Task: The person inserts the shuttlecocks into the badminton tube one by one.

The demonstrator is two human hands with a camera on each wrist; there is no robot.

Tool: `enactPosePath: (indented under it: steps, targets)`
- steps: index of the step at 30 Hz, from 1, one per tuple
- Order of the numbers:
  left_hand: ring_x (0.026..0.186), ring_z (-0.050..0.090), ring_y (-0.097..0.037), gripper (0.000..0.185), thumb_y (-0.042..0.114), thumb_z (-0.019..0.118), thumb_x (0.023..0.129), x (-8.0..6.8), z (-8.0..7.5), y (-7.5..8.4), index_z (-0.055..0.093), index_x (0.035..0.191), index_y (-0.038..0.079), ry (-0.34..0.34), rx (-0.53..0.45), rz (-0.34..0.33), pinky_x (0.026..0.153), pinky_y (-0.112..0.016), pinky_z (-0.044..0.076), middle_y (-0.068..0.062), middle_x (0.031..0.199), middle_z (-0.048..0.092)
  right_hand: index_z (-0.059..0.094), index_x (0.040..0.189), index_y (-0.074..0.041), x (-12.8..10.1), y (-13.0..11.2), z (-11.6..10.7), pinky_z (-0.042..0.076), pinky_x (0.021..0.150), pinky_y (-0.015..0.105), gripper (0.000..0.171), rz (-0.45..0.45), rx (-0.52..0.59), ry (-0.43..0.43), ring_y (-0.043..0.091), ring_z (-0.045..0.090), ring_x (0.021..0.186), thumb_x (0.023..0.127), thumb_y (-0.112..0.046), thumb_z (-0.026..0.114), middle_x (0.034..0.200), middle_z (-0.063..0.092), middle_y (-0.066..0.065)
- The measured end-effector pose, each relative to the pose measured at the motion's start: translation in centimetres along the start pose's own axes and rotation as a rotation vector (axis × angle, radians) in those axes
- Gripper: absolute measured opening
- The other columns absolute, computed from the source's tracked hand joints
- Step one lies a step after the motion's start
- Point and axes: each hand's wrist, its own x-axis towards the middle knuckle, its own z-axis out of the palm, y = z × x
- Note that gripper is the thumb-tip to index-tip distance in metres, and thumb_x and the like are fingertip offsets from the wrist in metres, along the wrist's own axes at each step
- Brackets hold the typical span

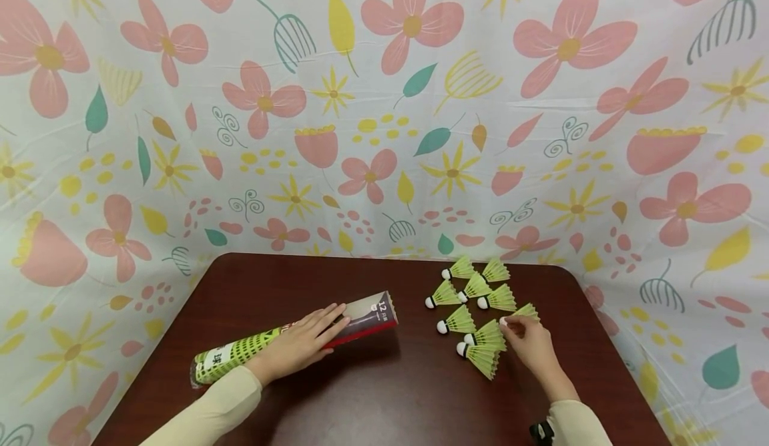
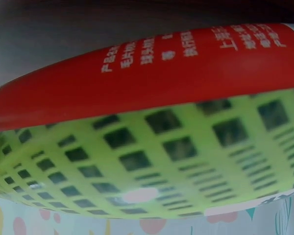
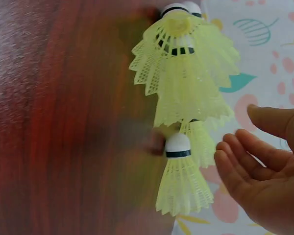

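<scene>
From the head camera we see our left hand (image 1: 303, 344) lying flat, fingers straight, on the shuttlecock tube (image 1: 288, 339) near the table's (image 1: 384, 399) front-left, while our right hand (image 1: 531, 346) reaches the yellow-green shuttlecocks (image 1: 474, 306) near the right edge. The left wrist view shows only the tube's red and green wall (image 2: 157, 132). The right wrist view shows our right fingers (image 3: 242, 169) relaxed and holding nothing, just beside the nearest shuttlecock (image 3: 181, 181).
</scene>
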Motion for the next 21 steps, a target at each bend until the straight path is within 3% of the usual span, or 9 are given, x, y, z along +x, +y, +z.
enactPosePath:
  steps: [4, 10, 17, 21]
  targets:
    - [0.143, 0.027, -0.025, 0.079, 0.034, 0.066, 0.091, 0.0, -0.1, 0.0, 0.023, 0.154, 0.011, -0.007, 0.016, 0.001, 0.109, -0.039, 0.035, -0.013, 0.158, 0.021, 0.067, 0.105, 0.007, -0.2, 0.5, 0.1, 0.051, 0.059, 0.03, 0.022, 0.049, -0.017, -0.07, 0.023, 0.063, 0.075, 0.091, -0.009, 0.065, 0.093, 0.067, 0.016]
    - [0.143, 0.027, -0.026, 0.093, 0.027, 0.079, 0.081, 0.1, -0.2, 0.0, 0.023, 0.154, 0.01, -0.003, 0.019, 0.002, 0.11, -0.04, 0.034, -0.013, 0.158, 0.02, 0.069, 0.098, 0.004, -0.4, 0.9, 0.2, 0.044, 0.055, 0.029, 0.012, 0.032, -0.038, -0.072, 0.016, 0.056, 0.067, 0.089, -0.003, 0.065, 0.094, 0.067, 0.019]
    - [0.143, 0.027, -0.025, 0.073, 0.037, 0.058, 0.096, 0.1, -0.3, 0.0, 0.024, 0.154, 0.01, -0.003, 0.025, 0.009, 0.109, -0.039, 0.035, -0.014, 0.157, 0.022, 0.069, 0.096, 0.003, -0.7, 1.1, 0.2, 0.041, 0.052, 0.027, 0.009, 0.021, -0.025, -0.057, 0.014, 0.05, 0.06, 0.089, 0.0, 0.064, 0.09, 0.067, 0.016]
    - [0.142, 0.029, -0.026, 0.069, 0.039, 0.053, 0.098, 0.1, -0.3, 0.0, 0.025, 0.153, 0.01, 0.004, 0.015, 0.01, 0.109, -0.04, 0.035, -0.014, 0.157, 0.023, 0.069, 0.095, 0.003, -0.7, 1.2, 0.3, 0.042, 0.053, 0.027, 0.008, 0.012, -0.032, -0.022, 0.013, 0.05, 0.061, 0.089, -0.001, 0.065, 0.087, 0.067, 0.014]
